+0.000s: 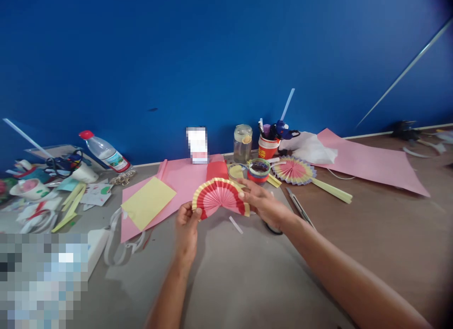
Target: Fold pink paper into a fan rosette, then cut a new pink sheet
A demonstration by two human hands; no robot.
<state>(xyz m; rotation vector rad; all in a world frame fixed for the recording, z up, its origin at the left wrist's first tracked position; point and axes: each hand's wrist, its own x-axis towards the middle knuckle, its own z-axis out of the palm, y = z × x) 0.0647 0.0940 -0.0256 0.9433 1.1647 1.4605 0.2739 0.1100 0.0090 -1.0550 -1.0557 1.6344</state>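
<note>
A pleated paper fan (220,197) in pink, red and yellow is spread into a half-round above the table. My left hand (188,220) pinches its left end between thumb and fingers. At the upper right edge, my right hand (260,199) is closed on the fan, its thumb on the near face. Beneath and behind the fan lie a large pink paper sheet (180,175) and a piece of red paper (217,169). A small white paper strip (236,225) rests on the table just below the fan.
Yellow paper (148,203) lies at left. A utility knife (300,208) and a finished round fan (293,170) with a yellow handle are at right. Behind stand a lidded jar (242,142), a red cup (268,147) of tools and a bottle (106,152) leaning against the blue wall.
</note>
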